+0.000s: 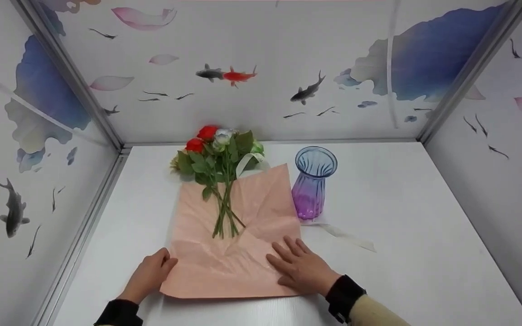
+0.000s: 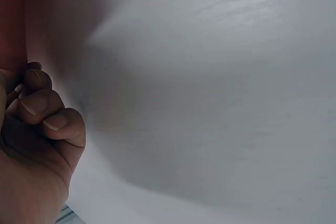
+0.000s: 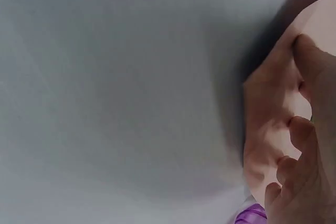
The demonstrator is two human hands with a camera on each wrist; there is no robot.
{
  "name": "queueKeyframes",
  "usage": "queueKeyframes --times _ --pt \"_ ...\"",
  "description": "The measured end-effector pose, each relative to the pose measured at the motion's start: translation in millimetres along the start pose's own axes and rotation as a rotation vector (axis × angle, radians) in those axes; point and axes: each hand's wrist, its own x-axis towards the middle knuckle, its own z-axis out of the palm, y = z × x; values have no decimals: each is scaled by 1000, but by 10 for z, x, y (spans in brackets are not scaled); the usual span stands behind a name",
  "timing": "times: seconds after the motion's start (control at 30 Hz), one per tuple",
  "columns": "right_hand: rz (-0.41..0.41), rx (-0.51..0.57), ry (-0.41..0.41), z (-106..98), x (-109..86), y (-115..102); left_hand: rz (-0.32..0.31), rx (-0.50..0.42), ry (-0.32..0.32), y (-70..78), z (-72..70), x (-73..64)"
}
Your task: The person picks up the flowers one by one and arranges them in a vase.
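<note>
A sheet of pink wrapping paper point(image 1: 202, 276) lies creased on the white table. Across its upper half rests a bunch of flowers point(image 1: 215, 158) with red and pale blue blooms, its green stems pointing toward me. My left hand point(image 1: 150, 274) pinches the paper's left edge near the front corner, its fingers curled in the left wrist view. Spread on the paper's right side, my right hand point(image 1: 304, 267) presses with extended fingers; in the right wrist view its fingertips touch the paper point(image 3: 262, 129).
A blue-to-purple glass vase point(image 1: 314, 181) stands right of the paper. A whitish ribbon point(image 1: 349, 235) trails over the table from near the vase's base, and a white loop point(image 1: 248, 162) shows beside the blooms. Printed panels point(image 1: 261, 108) wall the table at the back and both sides.
</note>
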Motion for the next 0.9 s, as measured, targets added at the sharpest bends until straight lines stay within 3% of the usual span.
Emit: queueKeyframes --times 0.1,0.33,0.43,0.57,0.63,0.73,0.8,0.9 --pt "31 64 -55 10 35 5 -11 17 1 -24 0 8" --pt "76 81 -52 13 177 50 -37 52 0 3 13 53" --pt "89 84 -73 21 195 63 5 76 60 42 18 38" --pt "95 74 -80 31 183 64 170 283 97 114 -6 -42" --pt "97 63 -72 36 172 63 272 413 45 154 -19 -85" --pt "104 57 -61 35 159 66 368 485 -110 203 -14 -136" --pt "107 69 -63 32 153 69 353 494 -190 220 15 -139" --pt "108 87 -58 20 150 67 295 516 -239 234 61 -110"
